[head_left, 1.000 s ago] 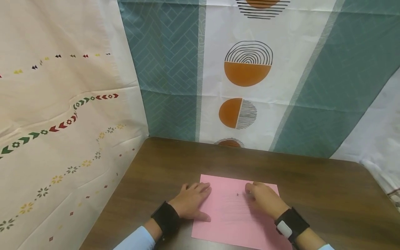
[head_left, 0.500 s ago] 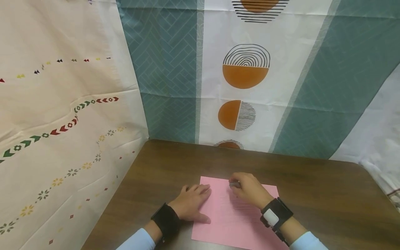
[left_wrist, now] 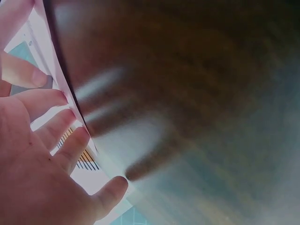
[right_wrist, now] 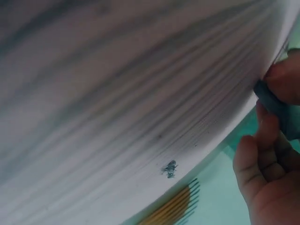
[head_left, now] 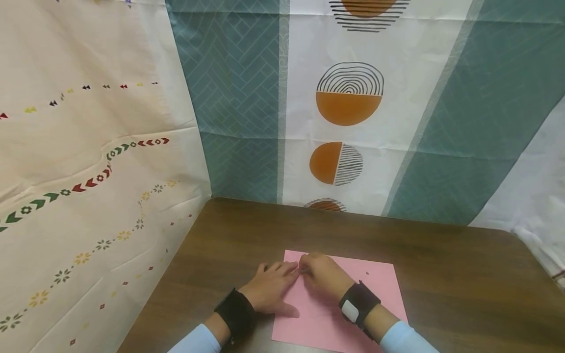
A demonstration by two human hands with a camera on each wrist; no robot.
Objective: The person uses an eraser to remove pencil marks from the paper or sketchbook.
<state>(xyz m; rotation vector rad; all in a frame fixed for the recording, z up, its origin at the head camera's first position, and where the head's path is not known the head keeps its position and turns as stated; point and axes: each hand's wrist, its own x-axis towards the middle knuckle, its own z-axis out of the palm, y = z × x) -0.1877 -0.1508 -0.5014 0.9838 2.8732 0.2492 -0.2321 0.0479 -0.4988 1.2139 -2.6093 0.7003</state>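
A sheet of pink paper [head_left: 318, 326] lies on the brown table, with faint lines across it in the right wrist view. My left hand [head_left: 269, 289] rests over its left edge, fingers spread. Close beside those fingertips, near the sheet's upper left corner, my right hand [head_left: 324, 277] pinches a small dark grey-blue eraser [right_wrist: 276, 108] against the paper. In the head view the fingers mostly hide the eraser. A dark crumb [right_wrist: 170, 168] sits on the sheet to the right of that hand.
The brown wooden table [head_left: 450, 279] extends around the sheet. Behind it hangs a teal and white patterned curtain [head_left: 238, 122]; a cream cloth with printed motifs [head_left: 88, 206] hangs along the left side. Both wrists wear black bands.
My right hand has swept leftward across the pink paper with the eraser, from near its right edge to beside my left fingers. The left hand has stayed in place.
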